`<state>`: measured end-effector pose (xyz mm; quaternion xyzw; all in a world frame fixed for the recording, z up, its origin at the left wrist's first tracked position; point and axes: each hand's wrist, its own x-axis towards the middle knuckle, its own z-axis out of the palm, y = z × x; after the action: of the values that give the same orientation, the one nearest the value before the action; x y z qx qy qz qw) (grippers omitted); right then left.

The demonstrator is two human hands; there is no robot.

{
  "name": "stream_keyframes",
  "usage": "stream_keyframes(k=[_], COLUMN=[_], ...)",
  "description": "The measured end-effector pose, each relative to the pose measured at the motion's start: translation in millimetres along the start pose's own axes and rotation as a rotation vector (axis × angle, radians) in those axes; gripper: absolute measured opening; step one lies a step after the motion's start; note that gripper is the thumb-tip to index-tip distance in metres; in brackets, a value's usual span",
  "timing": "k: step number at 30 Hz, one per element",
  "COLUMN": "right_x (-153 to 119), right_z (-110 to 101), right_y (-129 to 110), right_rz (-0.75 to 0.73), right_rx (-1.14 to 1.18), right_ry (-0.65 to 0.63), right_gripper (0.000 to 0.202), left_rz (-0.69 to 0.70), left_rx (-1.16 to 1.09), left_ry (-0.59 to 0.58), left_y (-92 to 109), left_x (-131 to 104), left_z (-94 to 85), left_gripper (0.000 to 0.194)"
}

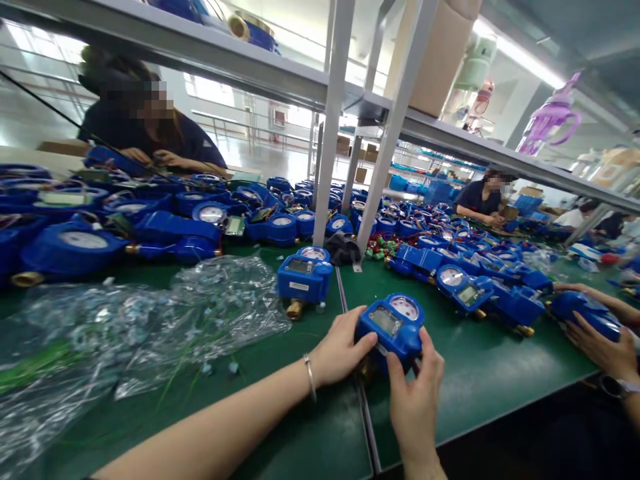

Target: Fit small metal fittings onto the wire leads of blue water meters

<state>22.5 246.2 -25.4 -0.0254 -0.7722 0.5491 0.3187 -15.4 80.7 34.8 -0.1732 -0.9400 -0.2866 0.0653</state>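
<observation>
Meter (393, 327) between both hands, dial end tilted away, brass underneath.

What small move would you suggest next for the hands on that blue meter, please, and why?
Probably tilt the blue meter up slightly: the left hand and right hand already grip both its sides, its display faces up, and its brass fitting underneath is hidden against the green table.

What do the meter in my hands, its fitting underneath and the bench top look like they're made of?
Meter: glossy blue housing, probably moulded plastic, with a clear window. Fitting: yellowish metal, likely brass, mostly hidden. Bench top: matte green mat, perhaps rubber. Left hand and right hand grip the meter.
</observation>
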Motion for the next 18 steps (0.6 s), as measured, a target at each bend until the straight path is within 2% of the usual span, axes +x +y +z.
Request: stream_keyframes(k=[4, 7, 9, 13, 18], right_x=[-3, -10, -13, -12, -20], right_z=[-2, -8, -10, -12, -26], right_y=[0, 5, 7, 13, 22], right_rz=[0.022, 0.08, 0.093, 0.067, 0.043], right_rx=[0.015, 0.056, 0.085, 0.157, 0.107], right_ry=[-0.007, 0.0, -0.012, -0.008, 0.06], right_gripper=[0.078, 0.084, 0.083, 0.082, 0.072], left_rz=[-0.077, -0.21, -0.277, -0.327, -0.323], left_rx=[0.203, 0.404, 0.511, 0.638, 0.656], left_ry=[0.018, 0.045, 0.031, -0.004, -0.017], left_y=[-15, -44, -66, -97, -109], left_x=[-44, -80, -96, -104, -104], left_z=[-38.7, -67.4, -78.8, -84.6, -84.3], left_gripper=[0.034, 0.03, 0.028, 0.027, 0.022])
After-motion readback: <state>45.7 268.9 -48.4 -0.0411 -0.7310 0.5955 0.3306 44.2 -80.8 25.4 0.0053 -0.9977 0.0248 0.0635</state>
